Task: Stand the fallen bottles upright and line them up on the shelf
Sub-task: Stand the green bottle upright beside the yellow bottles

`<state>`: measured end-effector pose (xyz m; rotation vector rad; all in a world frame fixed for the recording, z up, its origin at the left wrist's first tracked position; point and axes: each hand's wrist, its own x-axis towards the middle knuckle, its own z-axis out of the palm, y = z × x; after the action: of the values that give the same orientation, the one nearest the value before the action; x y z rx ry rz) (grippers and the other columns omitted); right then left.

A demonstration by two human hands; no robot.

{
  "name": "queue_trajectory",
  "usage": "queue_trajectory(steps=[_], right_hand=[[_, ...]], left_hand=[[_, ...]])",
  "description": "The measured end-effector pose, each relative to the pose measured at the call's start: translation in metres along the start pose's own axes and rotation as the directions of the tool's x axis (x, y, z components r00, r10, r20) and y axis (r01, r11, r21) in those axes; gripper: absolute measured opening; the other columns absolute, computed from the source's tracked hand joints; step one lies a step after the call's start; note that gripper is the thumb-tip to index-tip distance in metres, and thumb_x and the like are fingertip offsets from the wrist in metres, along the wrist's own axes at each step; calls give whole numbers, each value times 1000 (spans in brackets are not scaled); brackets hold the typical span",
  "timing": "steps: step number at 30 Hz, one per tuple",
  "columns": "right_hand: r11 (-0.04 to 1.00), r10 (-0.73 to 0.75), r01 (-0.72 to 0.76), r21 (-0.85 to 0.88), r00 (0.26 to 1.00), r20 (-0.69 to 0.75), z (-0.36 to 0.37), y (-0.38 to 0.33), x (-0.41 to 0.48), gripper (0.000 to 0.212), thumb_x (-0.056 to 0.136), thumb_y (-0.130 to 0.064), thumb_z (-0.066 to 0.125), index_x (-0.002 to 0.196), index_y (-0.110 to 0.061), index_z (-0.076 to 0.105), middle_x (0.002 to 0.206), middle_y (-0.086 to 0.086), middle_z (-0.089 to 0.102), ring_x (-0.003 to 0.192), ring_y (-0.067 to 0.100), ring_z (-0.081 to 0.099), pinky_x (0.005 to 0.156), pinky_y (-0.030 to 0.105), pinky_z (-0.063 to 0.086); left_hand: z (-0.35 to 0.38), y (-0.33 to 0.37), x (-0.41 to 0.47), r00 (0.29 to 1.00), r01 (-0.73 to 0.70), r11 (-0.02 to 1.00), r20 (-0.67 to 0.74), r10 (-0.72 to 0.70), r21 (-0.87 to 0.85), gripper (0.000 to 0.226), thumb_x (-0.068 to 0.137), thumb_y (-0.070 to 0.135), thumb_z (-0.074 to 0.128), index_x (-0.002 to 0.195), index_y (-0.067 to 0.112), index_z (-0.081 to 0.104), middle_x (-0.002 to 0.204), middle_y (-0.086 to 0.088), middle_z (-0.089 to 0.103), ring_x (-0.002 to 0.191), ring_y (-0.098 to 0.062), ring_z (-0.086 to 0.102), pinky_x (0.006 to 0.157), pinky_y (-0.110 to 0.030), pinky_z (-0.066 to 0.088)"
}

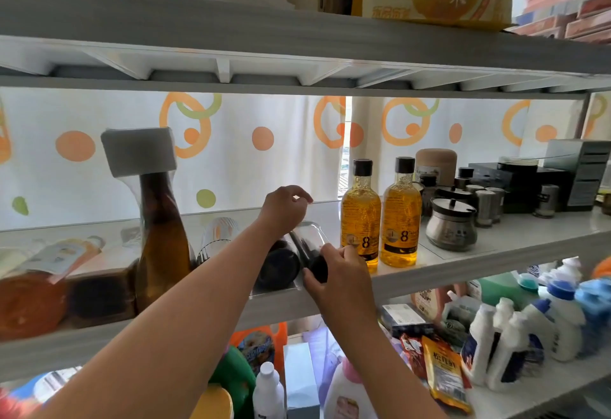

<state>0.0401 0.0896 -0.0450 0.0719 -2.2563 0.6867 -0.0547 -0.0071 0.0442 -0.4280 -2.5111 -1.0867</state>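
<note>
Forearms, two, bare, reaching up from the lower edge of the view to the middle shelf (pixel 463 263), a white board with a grey front rail.

Right hand (pixel 337 273): at the shelf's front lip, fingers curled around the black cap end of a fallen dark bottle (pixel 305 253), which lies on its side pointing toward the camera.

Second dark bottle (pixel 279 263): also on its side, touching the first on its left, round black end facing outward. Both lie inside a clear plastic tray (pixel 315 230) with a raised rim, set near the shelf front.

Left hand (pixel 286 208): above and behind the tray, fingers loosely bent with thumb and forefinger pinched close; whether they hold anything cannot be told.

Amber bottles, two (pixel 361 217) (pixel 401 217): upright, side by side just right of the tray, black caps, gold liquid, dark labels marked "8".

Tall brown bottle (pixel 162 236): upright left of the tray, neck wrapped in clear film, a grey block (pixel 139 151) at its top.

Glass jar with dark lid (pixel 451 228): right of the amber pair; smaller tins and dark boxes crowd behind it.

Orange-sauce packets (pixel 39 289): blurred, at the shelf's left end.

Backdrop: white curtain (pixel 264 154) printed with orange and green rings and dots.
</note>
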Motion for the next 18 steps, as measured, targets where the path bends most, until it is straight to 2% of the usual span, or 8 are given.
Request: queue_trajectory(steps=[2, 4, 5, 7, 12, 18], right_hand=[[1000, -6, 6, 2, 999, -51, 5, -1, -3, 31, 84, -33, 64, 110, -19, 58, 105, 5, 57, 97, 18, 51, 77, 23, 45], [1000, -14, 14, -1, 995, -96, 9, 0, -4, 30, 81, -31, 67, 107, -17, 60, 101, 7, 58, 94, 20, 52, 73, 23, 43], [1000, -10, 10, 2, 994, -109, 10, 1, -4, 30, 80, -30, 69, 105, -17, 61, 99, 7, 59, 93, 21, 52, 71, 22, 41], [1000, -5, 4, -4, 991, -133, 13, 3, -5, 32, 75, -29, 74, 102, -16, 63, 96, 8, 60, 89, 22, 53, 68, 22, 42], [1000, -16, 19, 12, 982, -190, 20, 5, -8, 32, 72, -27, 77, 99, -16, 63, 94, 7, 61, 88, 22, 53, 66, 21, 42], [998, -61, 64, 5, 964, -260, 26, 11, -13, 33, 71, -25, 78, 99, -15, 64, 95, 9, 59, 87, 23, 53, 66, 26, 49]], left_hand=[[1, -3, 0, 999, 24, 1000, 33, -24, 10, 28, 87, 12, 42, 104, 19, 64, 85, -1, 64, 84, -19, 59, 71, -23, 41], [2, -5, 1, 998, 49, 992, 32, -53, 115, 30, 87, 17, 43, 114, 22, 57, 104, -5, 59, 108, -26, 52, 88, -31, 40], [2, -6, 1, 997, 71, 977, 27, -78, 201, 33, 88, 20, 42, 120, 23, 53, 117, -7, 53, 118, -28, 43, 95, -36, 33], [2, -6, 0, 992, 97, 939, 38, -117, 330, 40, 90, 24, 40, 129, 23, 45, 129, -13, 45, 126, -31, 33, 99, -39, 27], [6, -8, 2, 983, 95, 906, 102, -150, 412, 42, 92, 25, 33, 134, 23, 37, 117, -13, 60, 122, -33, 41, 96, -38, 28], [8, -8, 2, 981, 84, 893, 119, -151, 442, 42, 95, 30, 30, 137, 21, 33, 121, -15, 59, 121, -34, 44, 96, -39, 26]])
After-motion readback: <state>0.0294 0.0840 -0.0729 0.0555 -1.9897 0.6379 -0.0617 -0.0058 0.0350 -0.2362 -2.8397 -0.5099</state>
